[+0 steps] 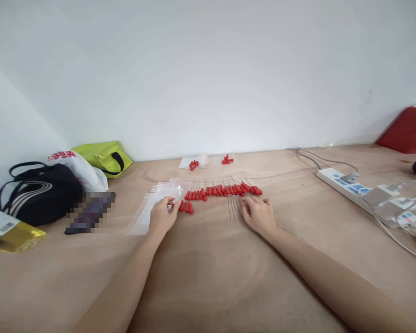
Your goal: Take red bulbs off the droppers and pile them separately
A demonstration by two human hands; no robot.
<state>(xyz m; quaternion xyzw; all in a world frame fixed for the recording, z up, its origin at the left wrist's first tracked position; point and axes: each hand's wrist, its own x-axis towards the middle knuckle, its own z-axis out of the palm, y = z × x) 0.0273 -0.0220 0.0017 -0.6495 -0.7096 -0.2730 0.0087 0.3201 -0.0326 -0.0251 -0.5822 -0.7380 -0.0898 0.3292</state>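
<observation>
My left hand [163, 215] rests over the right edge of a stack of clear zip bags [143, 210]. Its thumb and fingers are bent together beside a few short red rubber bulbs [187, 207]; whatever they pinch is too small to make out. My right hand [259, 213] lies on the table with curled fingers, at the right end of several thin clear tubes [233, 208]. Its fingertips touch or nearly touch these tubes, and anything in them is hidden. Beyond both hands runs a long row of red bulbs [225, 190] with thin clear stems pointing to the wall.
Two small clear bags with red bulbs [193, 165] lie near the wall. At left are a black bag [41, 194], a lime-green bag [107, 159], a white plastic bag [95, 175] and a blurred-out dark flat object [90, 213]. A power strip [343, 185] with chargers and cables is at right.
</observation>
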